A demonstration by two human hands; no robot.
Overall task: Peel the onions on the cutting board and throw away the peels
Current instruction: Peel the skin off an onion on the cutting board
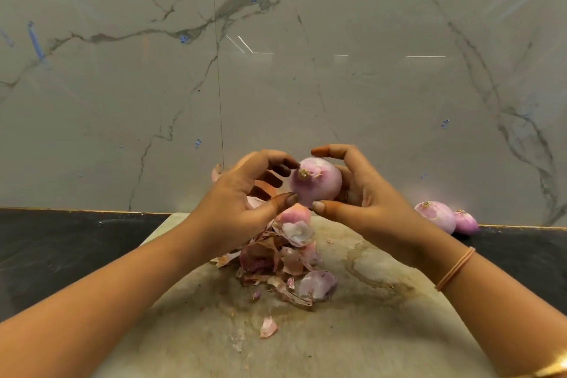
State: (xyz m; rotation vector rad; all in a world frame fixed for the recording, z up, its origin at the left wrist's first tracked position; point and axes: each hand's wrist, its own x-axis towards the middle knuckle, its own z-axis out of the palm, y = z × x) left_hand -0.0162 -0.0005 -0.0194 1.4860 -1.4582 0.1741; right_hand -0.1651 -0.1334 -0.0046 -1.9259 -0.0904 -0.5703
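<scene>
A pale purple peeled onion (317, 182) is held up above the cutting board (383, 331), root end toward me. My right hand (365, 196) grips it from the right, thumb under it and forefinger over the top. My left hand (245, 196) is at its left side, thumb tip and fingertips touching it, fingers curled. Under the hands lies a pile of onion peels (285, 258) on the board, with another onion (294, 214) partly hidden at the pile's far end. One loose peel (268, 327) lies nearer to me.
Two peeled onions (435, 216) (465, 221) sit on the black countertop (61, 242) at the right, against the marble wall (276, 70). The board is stained and wet at its right part. A hair band and a gold bangle are on my right forearm.
</scene>
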